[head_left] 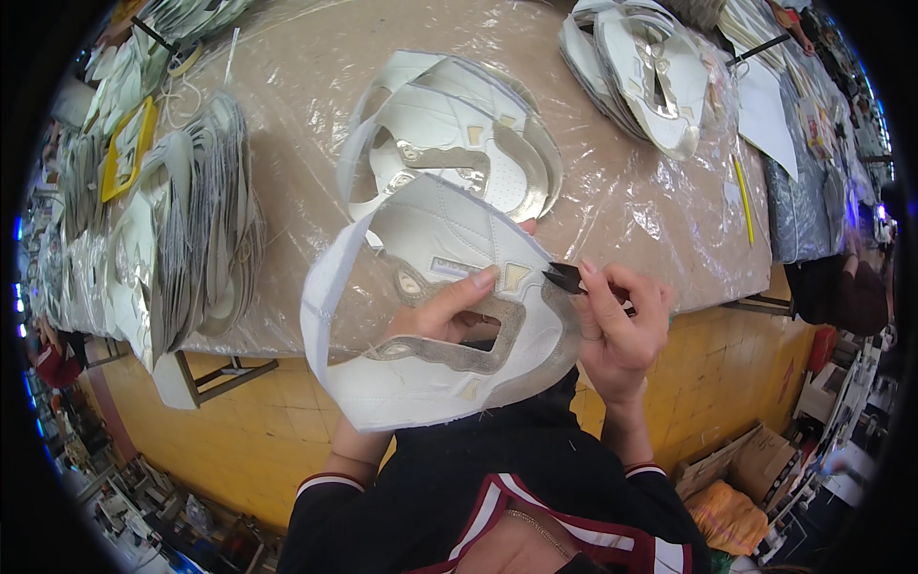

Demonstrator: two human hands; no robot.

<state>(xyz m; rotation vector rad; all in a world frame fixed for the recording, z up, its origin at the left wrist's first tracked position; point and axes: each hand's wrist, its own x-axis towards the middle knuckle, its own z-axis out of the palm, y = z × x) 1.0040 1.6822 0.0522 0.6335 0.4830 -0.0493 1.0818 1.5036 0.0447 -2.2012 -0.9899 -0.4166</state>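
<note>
My left hand grips a white and grey shoe upper through its middle opening, thumb on the face and the other fingers mostly hidden beneath. The upper is held up in front of me, over the table's near edge. In my closed right hand is a small pair of black thread snips. Their points touch or nearly touch the upper's right edge, beside a small beige patch. Just beyond lie several similar uppers, overlapping on the table.
Plastic film covers the brown table. Thick stacks of uppers stand at the left, near a yellow frame-like piece. Another pile of uppers lies far right, with a yellow pencil-like stick nearby. Cardboard boxes and an orange bag sit lower right.
</note>
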